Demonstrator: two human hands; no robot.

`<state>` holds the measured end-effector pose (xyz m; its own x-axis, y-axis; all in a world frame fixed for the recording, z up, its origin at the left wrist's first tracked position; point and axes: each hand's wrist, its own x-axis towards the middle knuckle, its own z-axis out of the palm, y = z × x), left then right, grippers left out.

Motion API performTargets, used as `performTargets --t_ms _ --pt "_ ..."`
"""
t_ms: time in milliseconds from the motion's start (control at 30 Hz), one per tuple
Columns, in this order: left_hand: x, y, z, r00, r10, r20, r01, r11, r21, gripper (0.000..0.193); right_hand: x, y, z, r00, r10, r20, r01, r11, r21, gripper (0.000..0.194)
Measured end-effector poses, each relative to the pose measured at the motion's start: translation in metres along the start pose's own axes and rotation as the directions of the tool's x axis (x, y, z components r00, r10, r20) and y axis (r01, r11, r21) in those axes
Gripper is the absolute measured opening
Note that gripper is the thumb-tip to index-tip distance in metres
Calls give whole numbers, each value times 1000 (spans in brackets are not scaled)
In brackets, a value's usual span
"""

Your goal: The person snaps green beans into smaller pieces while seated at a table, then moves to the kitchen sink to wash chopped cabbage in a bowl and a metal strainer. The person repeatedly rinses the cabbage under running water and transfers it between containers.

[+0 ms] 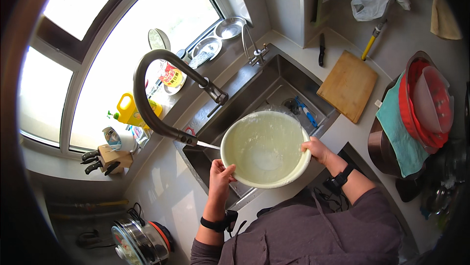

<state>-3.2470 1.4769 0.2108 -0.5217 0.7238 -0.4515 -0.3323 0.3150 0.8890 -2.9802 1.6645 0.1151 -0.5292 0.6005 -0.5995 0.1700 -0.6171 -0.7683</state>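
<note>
Both hands hold a large pale green plastic basin over the steel sink. My left hand grips its near left rim, thumb on top. On the right rim, my right hand is closed with the fingers curled over the edge. The basin's inner wall is wet and streaked with whitish residue. From the arched grey faucet a stream of water runs down just left of the basin. A blue-and-white brush lies in the sink by the drain.
Right of the sink are a wooden cutting board, a black-handled knife and stacked basins with a turquoise cloth. A yellow detergent bottle and a knife block stand on the window ledge. A steel pot is at lower left.
</note>
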Motion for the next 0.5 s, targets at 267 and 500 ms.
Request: performTargets --t_ms 267,500 --pt "14 24 22 1000 24 -14 -23 999 23 22 16 18 -9 998 56 23 -59 990 132 27" --pt "14 42 35 999 37 23 -38 999 18 24 18 23 -14 993 102 60 -113 971 211 24"
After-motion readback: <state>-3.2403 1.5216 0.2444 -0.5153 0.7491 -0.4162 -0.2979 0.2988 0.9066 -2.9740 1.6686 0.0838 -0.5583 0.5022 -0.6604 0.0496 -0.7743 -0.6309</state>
